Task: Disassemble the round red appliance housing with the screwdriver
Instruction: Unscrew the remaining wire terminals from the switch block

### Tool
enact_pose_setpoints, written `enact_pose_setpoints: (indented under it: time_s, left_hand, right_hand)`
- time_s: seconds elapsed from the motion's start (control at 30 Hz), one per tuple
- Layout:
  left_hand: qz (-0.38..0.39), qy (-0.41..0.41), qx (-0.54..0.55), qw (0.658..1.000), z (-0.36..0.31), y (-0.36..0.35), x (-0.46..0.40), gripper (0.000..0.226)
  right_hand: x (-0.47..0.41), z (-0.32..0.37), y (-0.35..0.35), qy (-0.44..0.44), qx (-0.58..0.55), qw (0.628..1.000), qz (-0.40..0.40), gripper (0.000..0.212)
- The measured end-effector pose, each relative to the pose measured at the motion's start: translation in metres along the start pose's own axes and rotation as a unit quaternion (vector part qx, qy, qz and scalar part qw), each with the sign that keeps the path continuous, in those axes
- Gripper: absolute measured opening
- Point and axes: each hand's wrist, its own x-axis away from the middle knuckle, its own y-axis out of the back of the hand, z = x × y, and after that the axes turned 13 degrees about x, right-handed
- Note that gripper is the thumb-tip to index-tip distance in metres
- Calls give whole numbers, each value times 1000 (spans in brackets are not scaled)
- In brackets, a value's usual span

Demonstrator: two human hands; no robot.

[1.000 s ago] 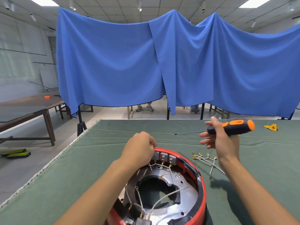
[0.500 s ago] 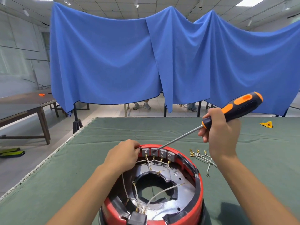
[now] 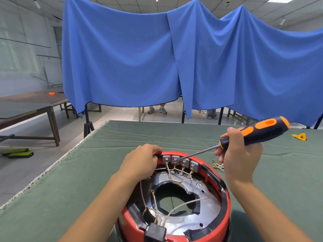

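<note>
The round red housing (image 3: 225,205) lies open side up on the green table, showing a metal plate, white wires and a row of grey terminal blocks (image 3: 183,162) along its far rim. My left hand (image 3: 139,163) grips the far left rim beside those blocks. My right hand (image 3: 239,154) holds the black and orange screwdriver (image 3: 262,131) by its handle. Its thin shaft slants down to the left and its tip touches the second grey block.
A bundle of loose wires with brass lugs (image 3: 217,165) lies right of the housing, partly behind my right hand. A small yellow piece (image 3: 299,136) sits at the far right of the green cloth (image 3: 87,180). Blue curtains hang behind the table; wooden tables stand left.
My right hand turned the screwdriver from level in the air to pointing down-left and brought its tip onto the terminal blocks. My left hand slid left along the rim, uncovering them.
</note>
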Motion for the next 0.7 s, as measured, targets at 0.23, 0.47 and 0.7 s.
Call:
enact_pose_setpoints:
  time_s: [0.23,0.47,0.7]
  left_hand:
    - [1,-1,0,1000,-2,1,3,40]
    - [0,1,-2,1000,-2,1,3,39]
    - [0,0,-3,1000,-3,1,3,40]
  right_hand:
    - [-6,2,1,-12,-16,999,-30,22]
    - [0,-1,-3,-9,-15,1000,-16,23]
    - [-3,-3,-4,1,10,1000,-9,24]
